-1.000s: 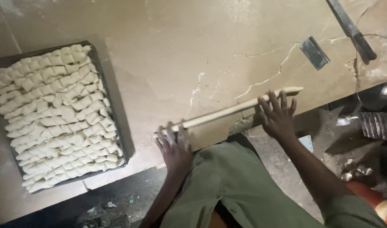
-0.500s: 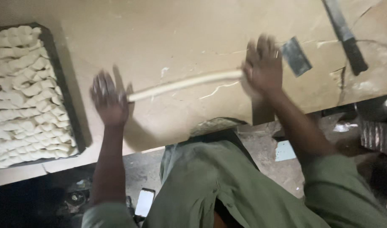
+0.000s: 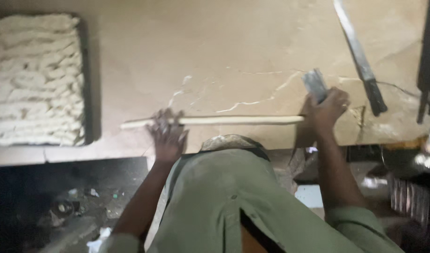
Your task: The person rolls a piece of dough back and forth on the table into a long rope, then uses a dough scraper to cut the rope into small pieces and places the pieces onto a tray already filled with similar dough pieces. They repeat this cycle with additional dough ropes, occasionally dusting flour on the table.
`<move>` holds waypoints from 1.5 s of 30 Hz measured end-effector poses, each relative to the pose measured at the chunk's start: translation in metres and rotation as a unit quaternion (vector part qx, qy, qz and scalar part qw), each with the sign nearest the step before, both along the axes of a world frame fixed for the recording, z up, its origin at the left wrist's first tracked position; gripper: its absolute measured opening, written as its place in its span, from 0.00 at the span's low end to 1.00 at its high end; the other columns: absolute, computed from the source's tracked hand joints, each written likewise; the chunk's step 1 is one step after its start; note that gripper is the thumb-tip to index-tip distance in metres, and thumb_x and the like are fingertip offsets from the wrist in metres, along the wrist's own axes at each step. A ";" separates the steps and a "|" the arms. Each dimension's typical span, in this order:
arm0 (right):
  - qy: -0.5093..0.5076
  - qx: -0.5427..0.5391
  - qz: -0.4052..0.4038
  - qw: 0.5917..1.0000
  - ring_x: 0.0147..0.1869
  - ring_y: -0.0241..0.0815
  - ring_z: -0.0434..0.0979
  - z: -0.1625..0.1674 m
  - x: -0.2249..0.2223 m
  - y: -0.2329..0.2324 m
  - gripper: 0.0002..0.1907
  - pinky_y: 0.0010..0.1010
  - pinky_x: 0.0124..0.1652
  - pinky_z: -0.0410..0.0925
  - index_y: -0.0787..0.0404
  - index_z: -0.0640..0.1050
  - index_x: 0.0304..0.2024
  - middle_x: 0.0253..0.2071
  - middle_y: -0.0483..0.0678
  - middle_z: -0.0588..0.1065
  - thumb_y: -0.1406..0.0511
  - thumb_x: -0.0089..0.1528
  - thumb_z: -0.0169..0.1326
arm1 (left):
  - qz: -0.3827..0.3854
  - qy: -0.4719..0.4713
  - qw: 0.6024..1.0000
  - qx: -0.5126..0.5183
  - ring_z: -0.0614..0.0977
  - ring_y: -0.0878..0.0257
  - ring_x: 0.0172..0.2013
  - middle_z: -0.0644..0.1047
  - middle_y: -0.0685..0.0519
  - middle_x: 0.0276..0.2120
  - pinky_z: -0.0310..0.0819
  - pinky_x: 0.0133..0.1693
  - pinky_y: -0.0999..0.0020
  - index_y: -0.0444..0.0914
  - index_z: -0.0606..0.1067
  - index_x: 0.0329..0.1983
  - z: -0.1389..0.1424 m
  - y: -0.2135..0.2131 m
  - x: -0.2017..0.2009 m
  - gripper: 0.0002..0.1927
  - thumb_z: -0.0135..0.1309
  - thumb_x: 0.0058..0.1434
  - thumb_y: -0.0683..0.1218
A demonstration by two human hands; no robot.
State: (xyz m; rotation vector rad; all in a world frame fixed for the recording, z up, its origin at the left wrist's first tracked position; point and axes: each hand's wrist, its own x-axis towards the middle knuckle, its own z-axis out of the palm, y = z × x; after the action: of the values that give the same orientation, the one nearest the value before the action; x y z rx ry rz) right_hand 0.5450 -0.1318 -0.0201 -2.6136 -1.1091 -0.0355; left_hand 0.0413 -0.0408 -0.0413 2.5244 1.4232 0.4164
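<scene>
Dough: a long, thin, pale rope of dough point(image 3: 215, 121) lies along the near edge of the tan stone worktop point(image 3: 215, 56), roughly parallel to that edge.
Left hand: the left hand point(image 3: 167, 136) lies flat and open, fingers spread, pressing on the rope close to its left end.
Right hand: the right hand point(image 3: 325, 112) is at the rope's right end, closed around a small grey metal scraper blade point(image 3: 315, 85).
Change: half a second ago both palms lay flat on the rope and the scraper lay loose on the worktop; the right hand has now picked it up, so rolling appears to have given way to cutting.
Tray: a dark rectangular tray point(image 3: 86, 75) packed with pale dough pieces fills the worktop's far left corner.
Knife: a long dark-handled knife point(image 3: 360, 58) lies untouched towards the far right corner.
</scene>
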 end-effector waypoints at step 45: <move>0.284 -0.127 0.284 0.907 0.40 0.71 0.78 -0.003 -0.450 0.141 0.35 0.53 0.40 0.72 0.74 0.51 0.68 0.38 0.71 0.77 0.67 0.62 0.47 | -0.218 0.038 0.971 -0.093 0.60 0.40 0.71 0.65 0.46 0.69 0.51 0.69 0.37 0.47 0.78 0.58 0.007 0.163 -0.148 0.24 0.61 0.59 0.57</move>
State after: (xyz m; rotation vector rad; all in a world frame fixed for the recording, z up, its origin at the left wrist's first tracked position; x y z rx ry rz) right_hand 0.0955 0.0091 -0.0228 -2.1389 -1.6457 0.9828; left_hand -0.1067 0.1223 -0.0346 2.6146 0.8389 0.1028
